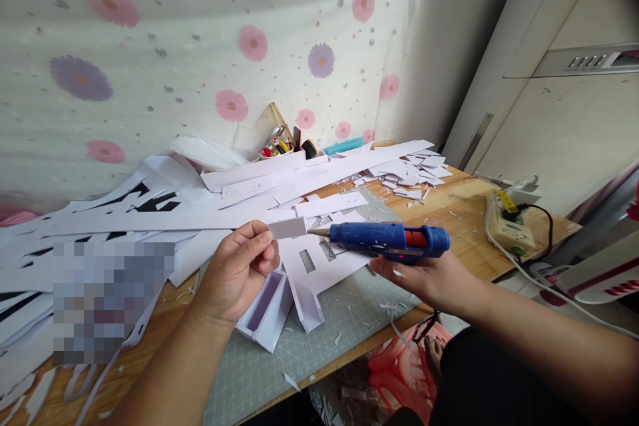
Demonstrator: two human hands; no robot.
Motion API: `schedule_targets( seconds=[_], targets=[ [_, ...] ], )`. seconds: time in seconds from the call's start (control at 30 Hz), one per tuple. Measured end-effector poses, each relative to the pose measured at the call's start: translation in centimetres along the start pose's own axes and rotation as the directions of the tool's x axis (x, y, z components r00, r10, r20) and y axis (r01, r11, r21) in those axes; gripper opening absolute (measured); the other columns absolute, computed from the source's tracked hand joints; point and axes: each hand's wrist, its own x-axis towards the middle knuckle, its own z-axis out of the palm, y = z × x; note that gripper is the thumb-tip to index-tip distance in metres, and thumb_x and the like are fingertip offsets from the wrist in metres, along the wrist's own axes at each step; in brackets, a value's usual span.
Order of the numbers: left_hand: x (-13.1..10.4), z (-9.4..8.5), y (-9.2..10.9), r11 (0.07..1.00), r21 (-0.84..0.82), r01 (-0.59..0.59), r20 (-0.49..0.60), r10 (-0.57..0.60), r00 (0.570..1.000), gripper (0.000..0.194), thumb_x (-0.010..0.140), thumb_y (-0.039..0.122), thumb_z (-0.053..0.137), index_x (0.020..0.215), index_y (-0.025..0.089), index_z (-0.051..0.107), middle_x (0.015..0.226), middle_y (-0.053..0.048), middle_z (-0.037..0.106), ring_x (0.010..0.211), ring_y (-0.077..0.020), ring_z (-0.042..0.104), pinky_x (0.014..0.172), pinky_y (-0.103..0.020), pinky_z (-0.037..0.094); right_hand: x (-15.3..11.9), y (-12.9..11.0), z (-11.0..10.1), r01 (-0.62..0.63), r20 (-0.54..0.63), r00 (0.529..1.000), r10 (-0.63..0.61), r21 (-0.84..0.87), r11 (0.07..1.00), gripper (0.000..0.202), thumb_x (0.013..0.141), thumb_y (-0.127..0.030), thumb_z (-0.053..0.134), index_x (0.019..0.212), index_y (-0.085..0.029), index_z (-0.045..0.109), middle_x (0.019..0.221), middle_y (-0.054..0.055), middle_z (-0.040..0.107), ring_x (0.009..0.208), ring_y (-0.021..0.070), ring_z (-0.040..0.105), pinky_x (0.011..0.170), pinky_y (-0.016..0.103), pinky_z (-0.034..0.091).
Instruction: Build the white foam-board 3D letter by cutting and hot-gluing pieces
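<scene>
Between the thumb and fingers of my left hand (239, 273) is a small rectangular piece of white board (288, 228). My right hand (424, 279) grips a blue hot glue gun (369, 237), its metal nozzle pointing left at the right edge of the piece. I cannot tell whether the nozzle touches it. Below, on the grey cutting mat (249, 379), an open white box (264, 313) stands beside a folded white channel-shaped piece (307, 303). Behind them lies a flat white board (324, 266) with rectangular cut-outs.
Long white strips (349, 166) and cut sheets (144, 193) cover the table's back and left. Scraps (409, 170) are heaped at the back right. A power strip (509, 223) with cords sits at the right end. A red plastic stool (399, 373) stands below the front edge.
</scene>
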Motion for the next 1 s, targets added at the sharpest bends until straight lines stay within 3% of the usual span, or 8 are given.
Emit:
schedule_targets(
  seconds=[0.23,0.53,0.83,1.0],
  targets=[
    [0.0,0.0,0.0,1.0,-0.007,-0.002,0.004,0.002,1.0,0.018,0.067,0.017,0.075,0.065,0.016,0.057,0.05,0.004,0.05,0.048,-0.0052,0.04,0.046,-0.015,0.033,0.0,-0.2,0.2,0.01,-0.006,1.0,-0.01,-0.026,1.0,0.02,0.076,-0.035,0.06,0.071,-0.019,0.05,0.064,0.003,0.057,0.058,0.0159,0.054,0.053,0.029,0.047],
    [-0.1,0.1,0.0,1.0,-0.022,0.003,-0.009,-0.003,1.0,0.018,0.067,0.018,0.075,0.066,0.016,0.058,0.05,0.004,0.049,0.047,-0.0039,0.039,0.045,-0.013,0.031,0.1,-0.1,0.5,0.134,0.025,0.991,-0.133,-0.088,0.987,0.017,0.08,-0.03,0.06,0.07,-0.02,0.05,0.063,-0.001,0.046,0.054,0.012,0.044,0.049,0.027,0.04],
    [-0.5,0.5,0.2,0.998,0.006,0.055,0.002,-0.055,0.998,0.023,0.069,0.021,0.073,0.062,0.015,0.053,0.051,0.003,0.049,0.046,-0.0037,0.037,0.044,-0.014,0.029,0.3,0.4,1.9,0.239,-0.007,0.97,-0.243,-0.166,0.957,0.006,0.077,-0.02,0.061,0.079,-0.02,0.055,0.077,0.003,0.054,0.066,0.0154,0.051,0.062,0.031,0.044],
    [-0.7,0.5,0.2,0.997,-0.015,0.07,0.015,-0.07,0.997,0.021,0.069,0.021,0.073,0.063,0.015,0.054,0.051,0.003,0.048,0.046,-0.0038,0.037,0.044,-0.014,0.029,0.5,0.5,2.3,0.256,-0.021,0.964,-0.265,-0.186,0.949,0.014,0.072,-0.013,0.061,0.083,-0.02,0.055,0.081,0.003,0.055,0.068,0.015,0.052,0.065,0.03,0.045]
  ],
)
